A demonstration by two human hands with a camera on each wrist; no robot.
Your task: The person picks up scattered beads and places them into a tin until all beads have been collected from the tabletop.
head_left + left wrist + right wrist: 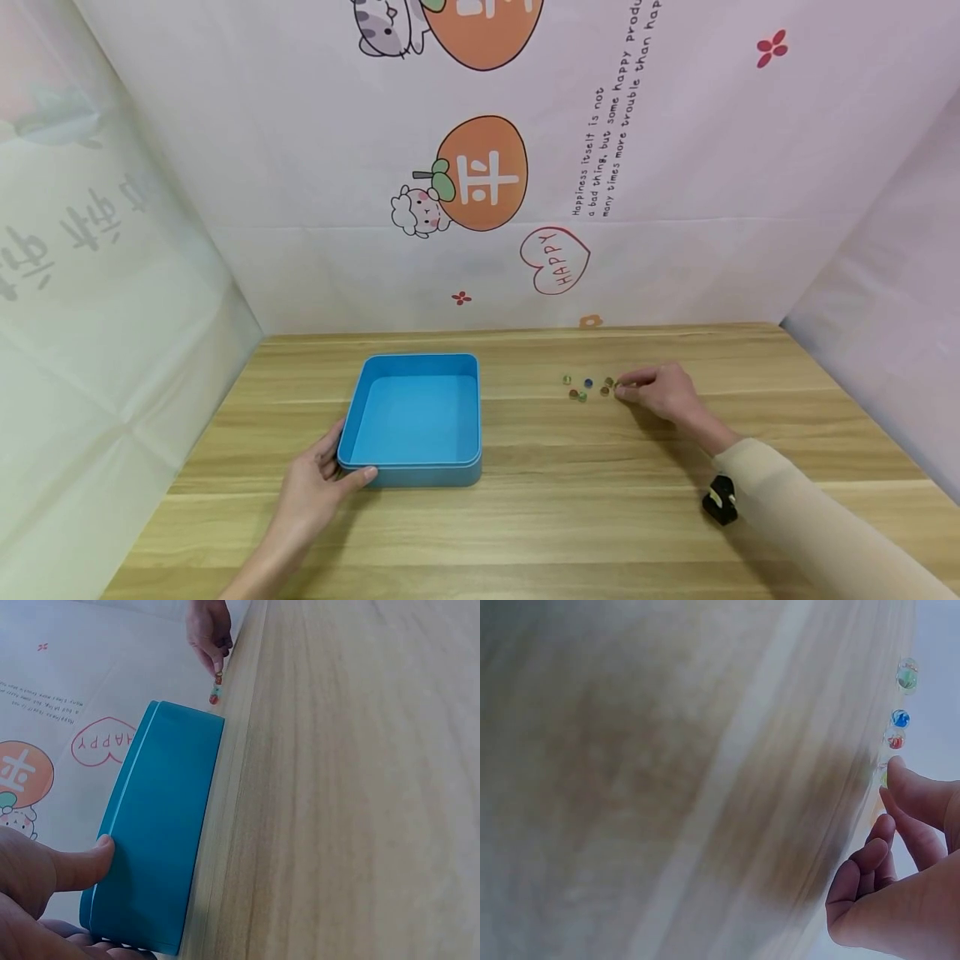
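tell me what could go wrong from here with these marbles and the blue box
The pinched marble in the right grip is small and round, so it could slip out and roll. The nearby marbles lie loose on the table, so a nudge might scatter them. The left grip holds the blue box near one corner, so a tug could shift it.

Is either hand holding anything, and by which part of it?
The left hand holds the blue box by its near left corner; the right hand pinches a marble at its sides, between thumb and forefinger.
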